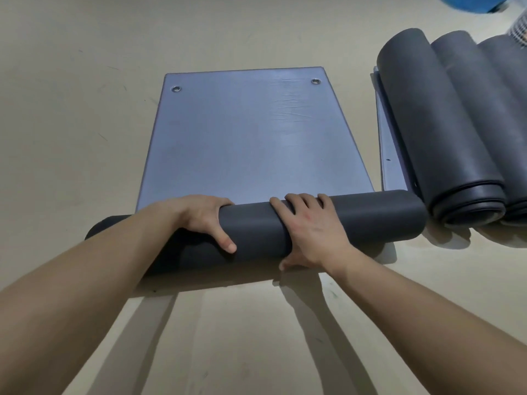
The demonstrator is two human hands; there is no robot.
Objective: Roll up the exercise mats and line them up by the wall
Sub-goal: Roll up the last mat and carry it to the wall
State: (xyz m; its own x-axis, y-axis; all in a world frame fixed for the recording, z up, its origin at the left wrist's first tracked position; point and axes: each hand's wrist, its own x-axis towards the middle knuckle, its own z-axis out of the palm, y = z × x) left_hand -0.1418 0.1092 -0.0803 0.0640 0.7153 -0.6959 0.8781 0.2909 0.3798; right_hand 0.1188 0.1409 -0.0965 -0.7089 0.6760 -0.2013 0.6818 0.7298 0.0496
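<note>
You are clamping both hands on the dark grey cylindrical foam mat roll, fingers curled over its far side and thumbs on the near side, to hold the coil tight. Your left hand is gripping left of centre and your right hand just right of it. The flat blue-grey unrolled section is lying on the far side, and the finished dark grey rolled mats are lying to the right.

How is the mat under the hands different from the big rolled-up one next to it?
The half-rolled mat has a flat part on the floor; the finished roll is wound right up. The half-rolled mat's roll is thinner than the finished roll. The left hand and right hand grip the half-rolled mat; no hand holds the finished roll. Both are dark grey outside.
</note>
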